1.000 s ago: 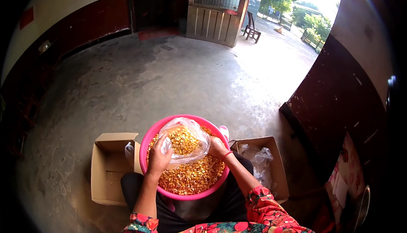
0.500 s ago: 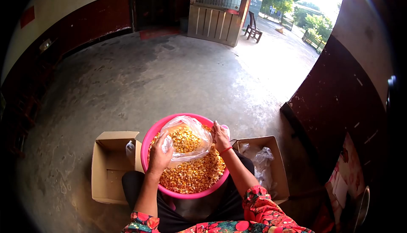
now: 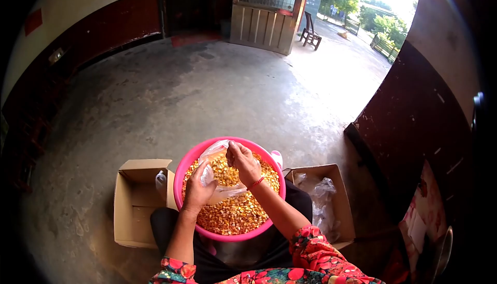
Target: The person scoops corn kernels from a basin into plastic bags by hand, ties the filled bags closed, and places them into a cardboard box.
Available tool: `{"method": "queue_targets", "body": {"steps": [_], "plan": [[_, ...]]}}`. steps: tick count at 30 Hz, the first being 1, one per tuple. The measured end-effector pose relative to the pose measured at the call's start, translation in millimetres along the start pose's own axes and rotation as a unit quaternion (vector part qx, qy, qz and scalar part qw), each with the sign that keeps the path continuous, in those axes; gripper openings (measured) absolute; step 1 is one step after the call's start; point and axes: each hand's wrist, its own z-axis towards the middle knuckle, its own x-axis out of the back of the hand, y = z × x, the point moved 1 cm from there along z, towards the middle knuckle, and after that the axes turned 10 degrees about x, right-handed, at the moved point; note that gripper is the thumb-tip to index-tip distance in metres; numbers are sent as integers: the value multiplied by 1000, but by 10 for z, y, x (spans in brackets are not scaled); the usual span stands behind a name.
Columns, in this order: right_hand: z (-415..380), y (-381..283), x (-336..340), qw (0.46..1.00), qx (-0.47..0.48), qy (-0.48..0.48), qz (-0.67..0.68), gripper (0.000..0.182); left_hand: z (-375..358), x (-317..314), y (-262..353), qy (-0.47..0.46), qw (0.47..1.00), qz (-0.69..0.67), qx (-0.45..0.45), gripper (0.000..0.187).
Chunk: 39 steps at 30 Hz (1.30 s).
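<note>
Two hands over a pink bowl (image 3: 182,169) of corn (image 3: 235,212), left hand (image 3: 198,192) gripping a clear bag (image 3: 213,176), right hand (image 3: 243,162) pinching its top, boxes (image 3: 135,207) beside.

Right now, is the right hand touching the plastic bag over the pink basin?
Touching. The head view shows the right hand pinching the plastic bag at its top, while the left hand grips its side.

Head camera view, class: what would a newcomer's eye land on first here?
The bright pink basin heaped with yellow corn kernels sits on the person's lap at bottom centre. Above it, the left hand and right hand hold a clear plastic bag of kernels. Open cardboard boxes flank the basin.
</note>
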Motion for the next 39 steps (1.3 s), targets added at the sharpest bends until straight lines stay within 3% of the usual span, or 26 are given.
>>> {"method": "queue_targets", "body": {"steps": [2, 7, 14, 18, 22, 24, 26, 28, 30, 31, 35, 37, 39], "plan": [[-84, 6, 5, 994, 4, -46, -97, 35, 3, 2, -25, 7, 1000, -3, -9, 56], [-120, 175, 101, 985, 18, -109, -130, 33, 3, 16, 65, -3, 1000, 6, -9, 56], [-119, -208, 262, 980, 38, -146, -127, 29, -9, 19, 33, -3, 1000, 10, 4, 57], [-64, -321, 423, 993, 57, -76, -74, 23, 2, 11, -1, -5, 1000, 14, 8, 58], [-9, -225, 731, 990, 125, 13, -70, 42, 0, 27, -1, 2, 999, 30, -19, 57], [30, -76, 941, 985, 140, 33, -96, 43, -1, 34, 5, 1, 1000, 21, -14, 57], [45, 80, 1110, 964, 152, 46, -212, 42, -9, 36, 27, 1, 1000, 12, -11, 57], [33, 263, 1223, 937, 153, -8, -313, 34, -9, 40, 55, 4, 1000, -3, 13, 55], [-43, 248, 1214, 871, 150, -88, -460, 32, -2, 54, 68, 9, 1000, -8, 11, 54], [-34, 395, 1301, 845, 207, -124, -478, 30, 1, 60, 70, 12, 1000, -13, 11, 54], [-102, 478, 1244, 820, 233, -198, -484, 35, 13, 68, 24, 15, 1000, -13, 17, 53], [-92, 579, 1300, 810, 144, -238, -516, 38, 23, 53, 5, 44, 999, -6, -28, 51], [-118, 455, 1231, 794, 129, -243, -542, 38, 29, 47, 2, 42, 999, -9, -33, 52]]}}
